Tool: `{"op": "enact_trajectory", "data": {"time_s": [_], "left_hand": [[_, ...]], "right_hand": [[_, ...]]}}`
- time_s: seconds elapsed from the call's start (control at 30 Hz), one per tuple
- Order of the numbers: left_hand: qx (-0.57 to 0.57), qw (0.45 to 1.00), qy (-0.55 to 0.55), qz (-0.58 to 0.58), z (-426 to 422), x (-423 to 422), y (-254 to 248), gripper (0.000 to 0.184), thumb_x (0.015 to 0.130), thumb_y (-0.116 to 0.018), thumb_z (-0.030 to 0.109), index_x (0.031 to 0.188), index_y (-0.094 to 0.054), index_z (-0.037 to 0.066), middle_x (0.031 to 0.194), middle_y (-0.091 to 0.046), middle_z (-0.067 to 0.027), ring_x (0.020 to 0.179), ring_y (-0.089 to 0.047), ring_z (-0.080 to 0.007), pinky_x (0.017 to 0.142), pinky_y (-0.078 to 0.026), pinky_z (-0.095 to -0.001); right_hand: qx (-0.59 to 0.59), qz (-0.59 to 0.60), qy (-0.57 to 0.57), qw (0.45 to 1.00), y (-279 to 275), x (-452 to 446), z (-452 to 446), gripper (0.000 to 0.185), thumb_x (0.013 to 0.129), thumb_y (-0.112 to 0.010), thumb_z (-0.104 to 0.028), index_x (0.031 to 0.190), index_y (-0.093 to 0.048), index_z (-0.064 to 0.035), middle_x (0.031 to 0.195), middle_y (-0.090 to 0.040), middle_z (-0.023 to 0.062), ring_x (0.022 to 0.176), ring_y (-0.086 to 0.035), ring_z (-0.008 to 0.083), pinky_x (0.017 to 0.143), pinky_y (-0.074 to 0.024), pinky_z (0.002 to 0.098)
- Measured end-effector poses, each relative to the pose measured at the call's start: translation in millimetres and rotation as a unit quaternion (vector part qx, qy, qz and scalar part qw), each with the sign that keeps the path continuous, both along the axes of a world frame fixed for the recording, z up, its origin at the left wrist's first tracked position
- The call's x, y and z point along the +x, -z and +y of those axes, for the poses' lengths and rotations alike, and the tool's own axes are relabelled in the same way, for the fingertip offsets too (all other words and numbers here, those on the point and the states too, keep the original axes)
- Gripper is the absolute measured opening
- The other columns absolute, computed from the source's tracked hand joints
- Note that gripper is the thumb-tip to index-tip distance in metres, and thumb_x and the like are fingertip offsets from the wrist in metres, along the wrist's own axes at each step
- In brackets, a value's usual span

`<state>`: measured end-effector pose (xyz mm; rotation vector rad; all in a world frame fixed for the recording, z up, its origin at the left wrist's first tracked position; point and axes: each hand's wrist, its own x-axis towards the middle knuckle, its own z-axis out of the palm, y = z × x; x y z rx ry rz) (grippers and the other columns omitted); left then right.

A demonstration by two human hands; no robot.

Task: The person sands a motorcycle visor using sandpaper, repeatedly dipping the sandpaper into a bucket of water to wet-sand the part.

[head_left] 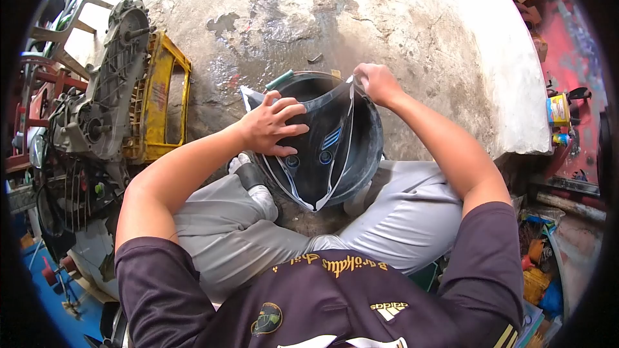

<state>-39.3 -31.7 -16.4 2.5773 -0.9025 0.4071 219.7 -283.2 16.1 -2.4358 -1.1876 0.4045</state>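
A black pointed panel (313,130) with white edges and a blue striped mark lies across the top of a dark round tub (371,148). My left hand (273,124) rests on the panel's left part with its fingers spread. At the panel's upper right corner, my right hand (376,82) pinches the white edge. A small green cylindrical object (279,80) sits at the tub's upper left rim. The tub stands on the floor between my legs, and its inside is partly hidden by the panel.
Left of the tub are a yellow crate (178,58) and a metal engine casing (106,90). A small curved piece (315,58) lies on the wet concrete floor (412,45). A yellow can (557,110) stands at the right, beyond a white ledge (525,116).
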Motion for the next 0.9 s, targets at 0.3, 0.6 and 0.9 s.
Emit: {"op": "enact_trajectory", "data": {"time_s": [0.3,0.6,0.9], "left_hand": [[0.008,1.000,-0.003,0.008,-1,1,-4,0.064,0.081,-0.083,0.055,0.134,-0.062,0.027,0.144,-0.049,-0.0106,0.136,-0.048,-0.0327,0.109,-0.032,-0.0595],[0.003,1.000,0.001,0.017,-1,1,-2,0.067,0.078,-0.086,0.054,0.135,-0.062,0.027,0.144,-0.049,-0.0124,0.136,-0.048,-0.0351,0.109,-0.033,-0.0604],[0.005,1.000,-0.006,0.012,-1,0,-5,0.062,0.083,-0.082,0.056,0.134,-0.063,0.027,0.145,-0.050,-0.0102,0.136,-0.049,-0.0317,0.109,-0.033,-0.0577]], "right_hand": [[0.029,0.036,0.053,0.998,6,7,-1,0.025,0.096,-0.064,-0.010,0.118,-0.075,-0.0061,0.110,-0.077,0.0230,0.104,-0.074,0.0412,0.092,-0.0581,0.0469],[-0.012,0.038,0.037,0.999,-3,-2,15,0.025,0.097,-0.062,-0.012,0.116,-0.076,-0.0084,0.108,-0.077,0.0222,0.103,-0.074,0.0406,0.092,-0.0579,0.0477],[0.006,0.038,0.016,0.999,4,0,12,0.023,0.094,-0.063,-0.007,0.112,-0.076,-0.0039,0.104,-0.076,0.0248,0.100,-0.074,0.0427,0.091,-0.0583,0.0468]]}}
